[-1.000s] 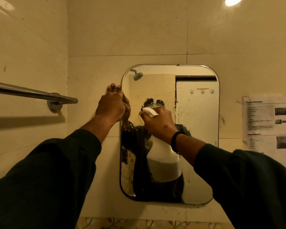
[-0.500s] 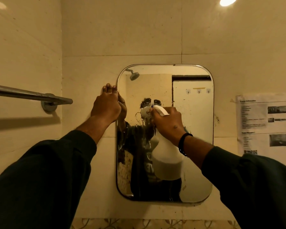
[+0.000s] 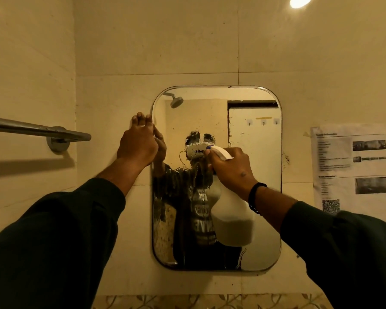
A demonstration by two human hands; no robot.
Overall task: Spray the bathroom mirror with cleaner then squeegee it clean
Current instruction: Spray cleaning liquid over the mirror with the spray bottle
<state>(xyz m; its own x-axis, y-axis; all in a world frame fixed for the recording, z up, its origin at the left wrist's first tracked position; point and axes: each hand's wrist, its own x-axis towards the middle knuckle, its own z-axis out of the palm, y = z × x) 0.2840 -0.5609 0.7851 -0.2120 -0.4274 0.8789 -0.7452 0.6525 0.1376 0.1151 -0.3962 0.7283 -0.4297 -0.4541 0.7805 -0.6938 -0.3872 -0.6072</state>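
With the right hand (image 3: pixel 231 169) gripping the spray bottle (image 3: pixel 231 216) at frame centre, nozzle close to the mirror (image 3: pixel 254 134), and the left hand (image 3: pixel 138 143) flat on its left edge, cleaner sprayed this near could run down in streaks.

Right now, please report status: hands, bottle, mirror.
Left hand braced at mirror left edge. Right hand grips spray bottle, nozzle near wet glass. No squeegee visible.

A shiny metal towel bar (image 3: pixel 38 130) sticks out from the left wall. A paper sheet (image 3: pixel 349 168) is taped up on the right. A round light (image 3: pixel 300 1) glows above.
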